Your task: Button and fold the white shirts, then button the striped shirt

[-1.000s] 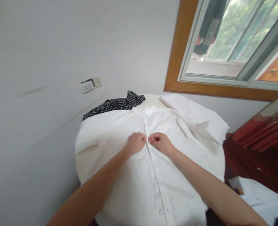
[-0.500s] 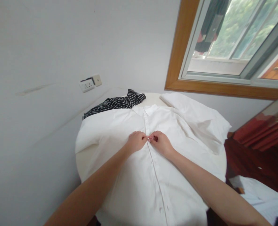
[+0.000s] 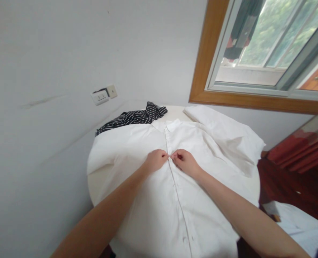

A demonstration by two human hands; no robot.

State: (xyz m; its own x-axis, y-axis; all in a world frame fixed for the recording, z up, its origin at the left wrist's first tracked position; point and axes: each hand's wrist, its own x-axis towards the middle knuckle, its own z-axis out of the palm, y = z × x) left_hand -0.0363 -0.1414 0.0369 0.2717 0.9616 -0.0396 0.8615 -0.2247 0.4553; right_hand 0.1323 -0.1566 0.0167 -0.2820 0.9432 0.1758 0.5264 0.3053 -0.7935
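Observation:
A white button-up shirt (image 3: 145, 204) lies spread front side up, its collar at the far side and its front opening running toward me. My left hand (image 3: 156, 160) pinches the shirt's front edge below the collar. Facing it, my right hand (image 3: 185, 161) pinches the same spot from the other side, fingertips meeting the left ones. Whatever small part of the placket or button sits between the fingertips is hidden. Lower down, the front edges lie side by side, with small buttons faintly visible.
The round white table (image 3: 96, 184) shows at its left rim. Black-and-white striped cloth (image 3: 133, 117) lies at the back left, and white fabric (image 3: 226, 132) at the back right. A wall with a socket (image 3: 100, 97) and a wood-framed window (image 3: 245, 99) stand behind. White cloth (image 3: 293, 218) lies lower right.
Both hands stay at the same place on the front opening. The fingertips have drawn slightly closer together, and the right fingers have shifted a little.

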